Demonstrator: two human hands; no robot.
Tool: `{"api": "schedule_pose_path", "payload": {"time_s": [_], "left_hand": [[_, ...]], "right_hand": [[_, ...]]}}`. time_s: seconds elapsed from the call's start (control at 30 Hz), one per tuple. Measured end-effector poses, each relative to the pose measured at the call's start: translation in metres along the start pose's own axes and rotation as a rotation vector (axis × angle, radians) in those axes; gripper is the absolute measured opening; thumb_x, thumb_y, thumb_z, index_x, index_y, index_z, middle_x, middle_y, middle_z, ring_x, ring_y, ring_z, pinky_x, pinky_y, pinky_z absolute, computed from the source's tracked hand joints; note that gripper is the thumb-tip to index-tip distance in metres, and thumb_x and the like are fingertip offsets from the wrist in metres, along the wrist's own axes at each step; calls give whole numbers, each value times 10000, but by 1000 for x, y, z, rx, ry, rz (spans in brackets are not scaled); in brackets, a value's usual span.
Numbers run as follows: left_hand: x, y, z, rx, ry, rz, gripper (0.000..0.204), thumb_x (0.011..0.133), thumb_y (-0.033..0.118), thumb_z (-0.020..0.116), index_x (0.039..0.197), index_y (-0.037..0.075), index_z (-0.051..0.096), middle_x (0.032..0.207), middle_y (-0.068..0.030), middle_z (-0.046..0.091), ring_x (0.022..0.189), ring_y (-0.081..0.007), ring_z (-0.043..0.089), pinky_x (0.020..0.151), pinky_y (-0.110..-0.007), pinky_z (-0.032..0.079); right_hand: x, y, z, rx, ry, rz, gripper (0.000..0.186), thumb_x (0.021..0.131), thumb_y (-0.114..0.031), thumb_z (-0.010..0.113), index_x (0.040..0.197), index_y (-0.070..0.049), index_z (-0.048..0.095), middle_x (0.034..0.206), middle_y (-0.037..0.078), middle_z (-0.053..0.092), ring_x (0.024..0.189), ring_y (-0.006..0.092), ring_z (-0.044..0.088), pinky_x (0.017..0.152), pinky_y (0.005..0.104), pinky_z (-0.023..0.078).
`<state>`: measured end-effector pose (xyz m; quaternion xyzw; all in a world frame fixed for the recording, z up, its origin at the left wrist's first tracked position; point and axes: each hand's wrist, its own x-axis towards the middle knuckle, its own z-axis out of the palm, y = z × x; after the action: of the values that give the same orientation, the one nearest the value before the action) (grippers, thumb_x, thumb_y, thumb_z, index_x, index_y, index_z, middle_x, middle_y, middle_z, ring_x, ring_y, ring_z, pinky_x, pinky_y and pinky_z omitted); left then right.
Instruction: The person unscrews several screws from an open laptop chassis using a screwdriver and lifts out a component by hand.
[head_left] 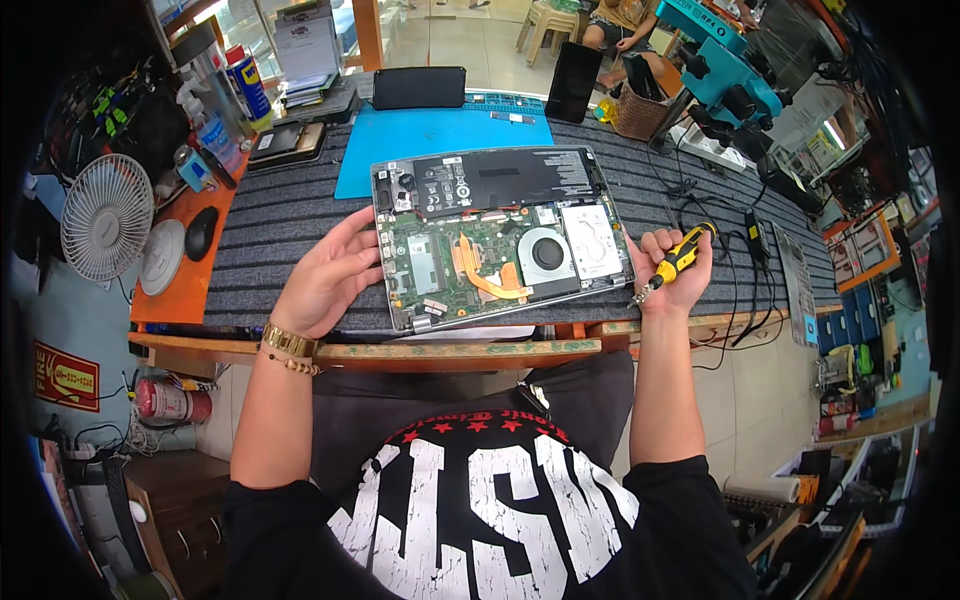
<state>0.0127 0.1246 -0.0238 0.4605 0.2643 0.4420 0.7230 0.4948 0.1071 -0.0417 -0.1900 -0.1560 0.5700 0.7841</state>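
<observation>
While the left hand [327, 275] grasps the opened laptop [503, 238], the right hand [682, 285], clasping a screwdriver [682, 255], should keep its tip [637, 300] off circuitry [495, 247].

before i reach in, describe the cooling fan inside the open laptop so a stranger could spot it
Near the front of the striped mat, find the opened laptop. Below its black battery, the cooling fan sits between a copper heat pipe and a silver-white drive. Unlike those neighbours, it is round with a dark centre.
</observation>
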Motion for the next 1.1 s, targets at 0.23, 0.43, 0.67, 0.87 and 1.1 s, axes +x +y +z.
{"api": "schedule_pose_path", "payload": {"time_s": [0.23, 0.43, 0.67, 0.87, 1.1], "left_hand": [[-6, -1, 5, 0, -12, 37, 773, 1082, 180, 664, 1732, 5, 284, 1592, -226, 562, 1447, -296, 573, 1219, -456, 441], [-12, -6, 7, -46, -26, 69, 853, 1090, 270, 667, 1764, 48, 193, 1634, -223, 517, 1477, -287, 536, 1245, -451, 389], [-13, -11, 3, -81, -80, 119, 922, 1085, 318, 661, 1792, 96, 112, 1714, -225, 402, 1560, -313, 427, 1313, -448, 298], [-12, -14, 7, -105, -99, 215, 908, 1089, 420, 649, 1791, 115, 160, 1699, -210, 430, 1529, -290, 468, 1272, -478, 341], [-12, -14, 3, -97, -109, 239, 858, 1109, 474, 615, 1761, 49, 254, 1740, -168, 408, 1563, -303, 440, 1274, -490, 347]], "right_hand": [[3, 1, -2, 47, 0, -11, 581, 1127, -574, 451, 849, -72, 539, 774, 75, 504, 667, 215, 455, 1246, 711, 364], [5, 3, -1, 64, -2, -18, 557, 1120, -568, 463, 856, -79, 503, 792, 59, 477, 696, 199, 423, 1132, 618, 438], [11, 1, -6, 107, -53, -16, 562, 1114, -585, 464, 852, -87, 486, 791, 51, 454, 705, 196, 407, 1004, 518, 476], [14, 3, -5, 116, -24, -51, 550, 1101, -563, 522, 865, -67, 490, 792, 53, 450, 715, 194, 394, 741, 381, 419], [20, 0, -7, 193, 21, -121, 537, 1110, -483, 589, 871, -7, 523, 814, 82, 479, 704, 210, 415, 627, 322, 414]]}}
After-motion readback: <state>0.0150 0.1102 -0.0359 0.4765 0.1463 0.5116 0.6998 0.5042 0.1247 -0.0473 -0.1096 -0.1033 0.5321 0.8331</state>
